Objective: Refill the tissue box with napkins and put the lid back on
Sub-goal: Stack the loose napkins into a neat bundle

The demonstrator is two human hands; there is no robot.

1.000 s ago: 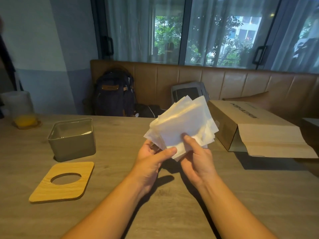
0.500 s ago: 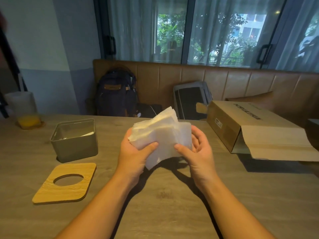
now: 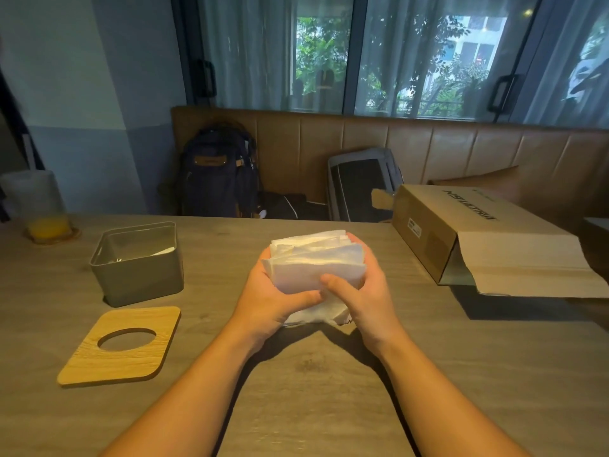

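Observation:
A thick stack of white napkins (image 3: 316, 265) stands on its lower edge on the wooden table, squeezed between both hands. My left hand (image 3: 267, 298) cups its left side and my right hand (image 3: 365, 301) its right side, thumbs pressed on the front. The grey tissue box (image 3: 138, 275) sits open to the left, with a bit of white paper showing inside. Its wooden lid (image 3: 122, 346), with a round hole, lies flat on the table in front of the box.
An open cardboard carton (image 3: 474, 239) lies on its side at the right. A cup with orange drink (image 3: 39, 209) stands at the far left on a coaster. A dark backpack (image 3: 220, 173) and a grey bag (image 3: 362, 179) rest on the bench behind the table (image 3: 296, 407).
The fanned napkins were gathered into a neat stack and lowered from the air down onto the table. Both hands moved from below the napkins to clasp its sides.

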